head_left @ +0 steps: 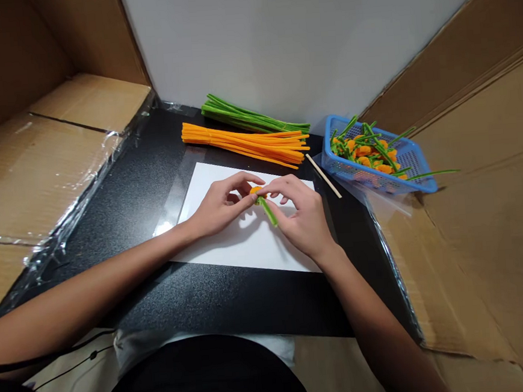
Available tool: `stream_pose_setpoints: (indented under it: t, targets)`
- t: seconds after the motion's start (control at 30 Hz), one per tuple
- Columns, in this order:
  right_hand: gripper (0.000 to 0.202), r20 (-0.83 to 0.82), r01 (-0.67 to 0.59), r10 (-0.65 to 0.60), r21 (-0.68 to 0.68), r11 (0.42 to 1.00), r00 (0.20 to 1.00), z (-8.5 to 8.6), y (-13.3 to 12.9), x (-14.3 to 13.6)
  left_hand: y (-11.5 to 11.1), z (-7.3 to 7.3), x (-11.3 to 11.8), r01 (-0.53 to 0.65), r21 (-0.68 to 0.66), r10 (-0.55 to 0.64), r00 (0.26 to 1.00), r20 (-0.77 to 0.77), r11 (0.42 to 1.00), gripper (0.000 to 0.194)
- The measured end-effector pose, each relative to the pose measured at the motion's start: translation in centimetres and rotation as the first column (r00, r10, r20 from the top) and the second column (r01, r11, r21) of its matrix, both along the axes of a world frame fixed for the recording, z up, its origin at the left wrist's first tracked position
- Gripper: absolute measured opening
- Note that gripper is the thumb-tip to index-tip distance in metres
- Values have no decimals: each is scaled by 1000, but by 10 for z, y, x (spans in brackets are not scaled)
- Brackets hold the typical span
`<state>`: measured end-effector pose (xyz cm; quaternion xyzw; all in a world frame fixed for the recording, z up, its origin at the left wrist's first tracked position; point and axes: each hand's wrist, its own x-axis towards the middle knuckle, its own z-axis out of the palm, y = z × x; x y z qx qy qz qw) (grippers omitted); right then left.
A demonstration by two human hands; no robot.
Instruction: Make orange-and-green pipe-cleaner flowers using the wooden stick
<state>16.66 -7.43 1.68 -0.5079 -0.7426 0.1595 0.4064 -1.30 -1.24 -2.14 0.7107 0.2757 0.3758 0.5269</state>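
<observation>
A small pipe-cleaner piece, an orange head (256, 191) with a green stem (269, 212), is held between my two hands above a white sheet (229, 239). My left hand (227, 203) pinches its orange part from the left, thumb and fingertips closed on it. From the other side my right hand (299, 210) grips it too, with the index finger on the orange head and the thumb by the stem. The fingers partly cover the piece, so its exact shape is hidden.
Behind the sheet lie an orange pipe-cleaner bundle (243, 143) and a green one (250, 117). A thin wooden stick (324, 176) rests to the right. The blue basket (423, 174) holds several orange and green pieces. Cardboard (492, 202) borders the black table (129, 188).
</observation>
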Motion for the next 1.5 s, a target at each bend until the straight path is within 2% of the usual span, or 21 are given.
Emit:
stream_pose_setpoints:
  t: [0.3,0.47,0.87,0.93,1.07,1.33,1.5]
  targets:
    - [7,-173,9,-31,-127,992,984,-3,2,1,-1,1,-2,-32,46,31,999,20,998,23]
    - [9,-180,-31,3,-155,987,984,-3,3,4,0,2,-2,-21,56,21,1000,3,998,24]
    - [7,-40,-29,24,-121,992,999,-4,3,5,0,1,-1,22,-18,-22,999,32,1000,27]
    - [9,-48,-22,16,-126,992,999,-5,4,5,0,1,-1,19,-26,-18,999,43,999,26]
    - [3,-149,-33,6,-178,983,989,-5,5,7,1,2,-1,24,-19,-24,999,28,1000,24]
    - [15,-234,-62,-11,-303,951,972,-11,9,7,-3,5,0,14,38,-13,1000,-10,999,27]
    - [15,-199,-7,-46,-258,966,979,-13,6,-2,-4,3,2,-16,-18,17,999,37,1000,24]
